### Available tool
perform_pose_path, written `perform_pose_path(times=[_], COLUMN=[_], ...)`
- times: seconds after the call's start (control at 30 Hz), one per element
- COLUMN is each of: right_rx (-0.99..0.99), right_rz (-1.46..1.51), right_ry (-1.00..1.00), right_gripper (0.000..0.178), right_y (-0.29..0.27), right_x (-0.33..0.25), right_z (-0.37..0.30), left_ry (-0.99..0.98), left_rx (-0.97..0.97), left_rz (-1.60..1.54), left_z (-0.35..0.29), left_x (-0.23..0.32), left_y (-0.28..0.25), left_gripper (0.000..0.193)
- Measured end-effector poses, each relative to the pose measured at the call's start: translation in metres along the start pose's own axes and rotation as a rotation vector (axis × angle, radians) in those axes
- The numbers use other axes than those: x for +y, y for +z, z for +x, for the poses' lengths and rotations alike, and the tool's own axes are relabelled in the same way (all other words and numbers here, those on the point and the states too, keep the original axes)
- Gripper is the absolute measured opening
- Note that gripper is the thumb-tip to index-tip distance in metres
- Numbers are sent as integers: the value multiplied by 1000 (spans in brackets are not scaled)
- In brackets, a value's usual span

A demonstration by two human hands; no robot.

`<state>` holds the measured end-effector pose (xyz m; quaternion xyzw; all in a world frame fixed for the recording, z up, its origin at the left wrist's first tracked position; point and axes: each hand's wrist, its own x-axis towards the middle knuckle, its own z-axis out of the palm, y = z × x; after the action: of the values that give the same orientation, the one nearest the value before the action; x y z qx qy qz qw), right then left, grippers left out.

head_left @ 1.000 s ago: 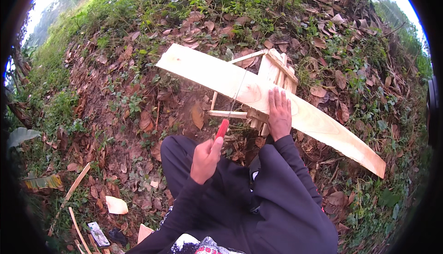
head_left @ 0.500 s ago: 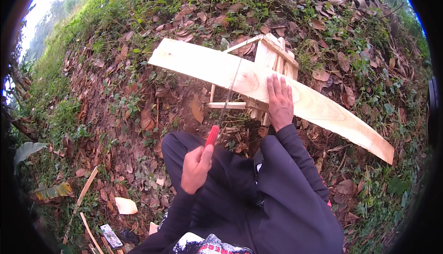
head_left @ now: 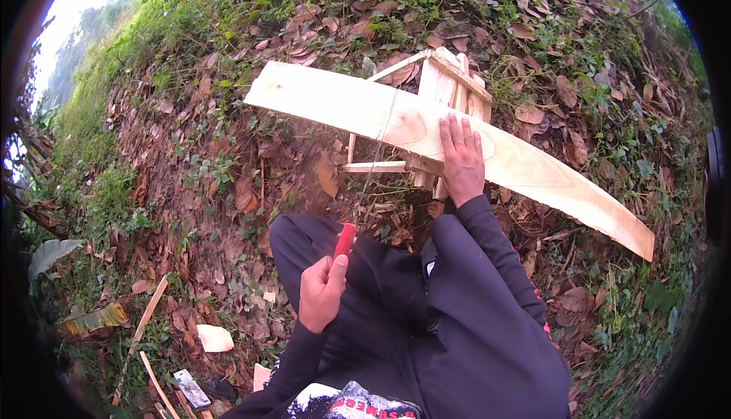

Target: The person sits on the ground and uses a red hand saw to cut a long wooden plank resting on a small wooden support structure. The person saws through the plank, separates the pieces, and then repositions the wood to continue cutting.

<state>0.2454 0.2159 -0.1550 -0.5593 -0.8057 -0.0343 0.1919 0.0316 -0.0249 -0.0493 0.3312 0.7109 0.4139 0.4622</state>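
A long pale wooden plank [head_left: 327,99] lies slantwise across a small wooden stand [head_left: 439,84] on the ground. My left hand [head_left: 321,293] is wrapped round the red handle of a saw [head_left: 345,239], in front of my bent knee. The saw's thin, blurred blade runs away from me to the plank, crossing it left of a round knot. My right hand [head_left: 462,162] rests flat on the plank just right of that knot, over the stand, its fingers stretched out and holding nothing.
Dry leaves and low green plants cover the sloping ground. At the lower left lie thin wooden strips [head_left: 141,334], a pale wood offcut [head_left: 215,338] and a small flat whitish package [head_left: 192,388]. My dark-trousered legs [head_left: 487,305] are bent close to the stand.
My left hand has drawn the saw back toward me a little. The plank's right end has shifted slightly away from me, and my right hand stays on it.
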Motion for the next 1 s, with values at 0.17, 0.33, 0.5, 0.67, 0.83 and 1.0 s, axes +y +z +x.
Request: perform_pose_path(times=[0.17, 0.33, 0.5, 0.67, 0.83, 1.0], right_rx=[12, 14, -16, -28, -44, -41], right_rz=[-23, -4, 14, 18, 14, -45], right_ry=[-4, -20, -16, -17, -16, -49], right_gripper=[58, 59, 65, 68, 71, 71], right_y=[-4, -11, -17, -25, -29, -26], right_x=[-14, -21, -23, -36, -50, -51], right_z=[-4, -5, -7, -12, -19, -24], left_ry=[93, 151, 200, 147, 85, 84], left_rx=[-33, -100, -125, -126, -139, -155], left_rz=[-89, -373, -359, -409, -425, -425], left_z=[30, 35, 29, 17, 14, 10], left_x=[26, 49, 39, 23, 12, 7], left_y=[18, -8, -34, -33, -41, -48], left_gripper=[41, 41, 41, 39, 38, 39])
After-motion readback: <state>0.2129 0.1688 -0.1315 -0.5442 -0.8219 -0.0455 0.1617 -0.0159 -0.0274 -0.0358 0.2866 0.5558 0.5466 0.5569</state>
